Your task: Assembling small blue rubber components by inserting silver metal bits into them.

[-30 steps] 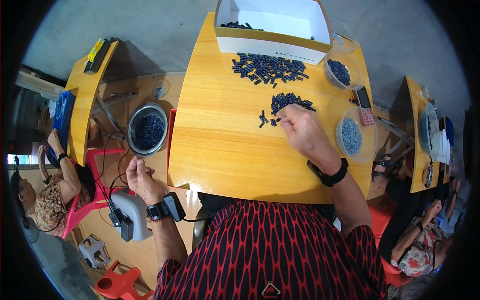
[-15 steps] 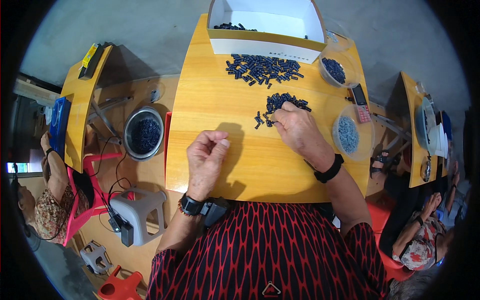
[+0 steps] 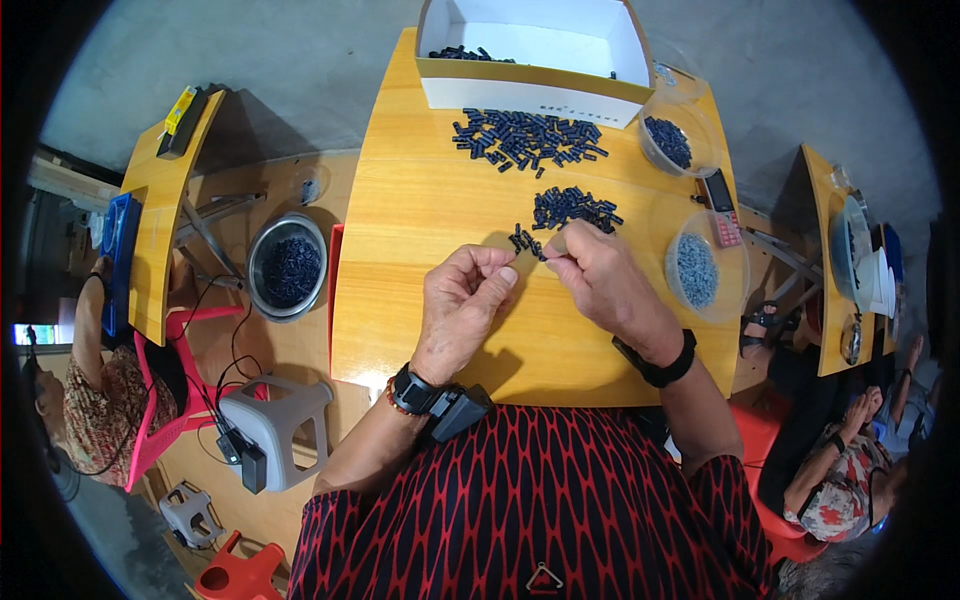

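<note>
My left hand (image 3: 460, 310) is closed in a pinch over the yellow wooden table (image 3: 390, 240); whatever sits between its fingertips is too small to make out. Close beside it, my right hand (image 3: 612, 285) pinches a small black cylindrical part (image 3: 543, 257). The two sets of fingertips are a short way apart. A few loose black parts (image 3: 522, 239) lie just beyond them. Behind my right fingers is a small heap of black parts (image 3: 572, 207), and farther back spreads a larger heap (image 3: 528, 138).
A white box (image 3: 530, 88) holding black parts stands at the back. On the right are a clear tub of light grey-blue pieces (image 3: 697, 268), a tub of dark pieces (image 3: 668, 142) and a phone (image 3: 718, 192). Left of the table is a metal bowl (image 3: 322, 250). Other people sit at both sides.
My left hand has moved right and forward, close to the right one. My right hand has drawn slightly toward me, away from the small heap, with a black part in its fingers.
</note>
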Demonstrator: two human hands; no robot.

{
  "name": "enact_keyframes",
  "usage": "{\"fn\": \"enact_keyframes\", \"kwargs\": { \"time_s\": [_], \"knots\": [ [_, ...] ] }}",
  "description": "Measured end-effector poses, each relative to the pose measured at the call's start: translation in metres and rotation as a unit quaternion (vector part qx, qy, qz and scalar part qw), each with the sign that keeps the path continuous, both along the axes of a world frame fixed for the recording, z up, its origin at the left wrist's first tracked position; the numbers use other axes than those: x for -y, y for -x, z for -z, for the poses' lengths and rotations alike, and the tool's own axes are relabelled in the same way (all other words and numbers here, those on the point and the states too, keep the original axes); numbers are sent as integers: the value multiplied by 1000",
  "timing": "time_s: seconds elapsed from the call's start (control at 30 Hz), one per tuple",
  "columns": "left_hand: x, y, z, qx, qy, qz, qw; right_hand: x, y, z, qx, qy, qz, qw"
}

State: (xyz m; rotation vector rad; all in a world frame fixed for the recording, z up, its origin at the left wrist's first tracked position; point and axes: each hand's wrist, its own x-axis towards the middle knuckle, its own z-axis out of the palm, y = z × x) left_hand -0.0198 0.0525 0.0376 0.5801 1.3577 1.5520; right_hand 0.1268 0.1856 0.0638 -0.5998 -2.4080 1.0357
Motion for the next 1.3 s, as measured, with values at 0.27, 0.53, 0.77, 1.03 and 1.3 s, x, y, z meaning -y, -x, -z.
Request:
{"fn": "enact_keyframes", "kwargs": {
  "time_s": [0.27, 0.53, 0.77, 1.03, 1.3],
  "knots": [
    [-8, -12, 11, 23, -58, 33, 998, 12, -3, -1, 4, 8, -8, 1000],
    [-6, -9, 14, 62, -45, 29, 997, 10, -7, 2, -60, 107, 19, 992],
    [-3, -7, 18, 100, -24, -1, 995, -14, -13, -2, 73, -94, 84, 989],
    [0, -1, 23, 120, -37, 21, 992, -16, -2, 14, 158, -121, 56, 978],
    [0, 2, 28, 147, -64, 23, 987, -17, -4, 19, 119, -90, 37, 988]
  ]
}}
